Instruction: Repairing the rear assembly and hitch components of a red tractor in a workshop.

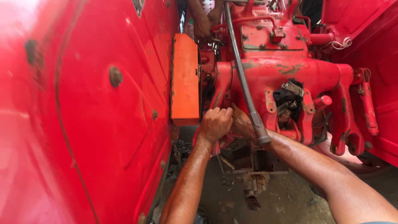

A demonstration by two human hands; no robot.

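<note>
We saw the left hand [215,123] fisted around a red part low on the tractor's rear housing [286,70], right of the orange box [185,79]. The right hand [242,123] pressed just beside it, behind a grey pipe [244,83]; we couldn't tell its grip.

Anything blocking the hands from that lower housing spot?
Nothing visible blocks either: left hand and right hand are already on the red housing. The grey lever only crosses over the right forearm.

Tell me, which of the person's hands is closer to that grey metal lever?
Right. The right hand sits just beside the grey lever, near its lower end; the left hand grips the red housing farther off, toward the orange box.
</note>
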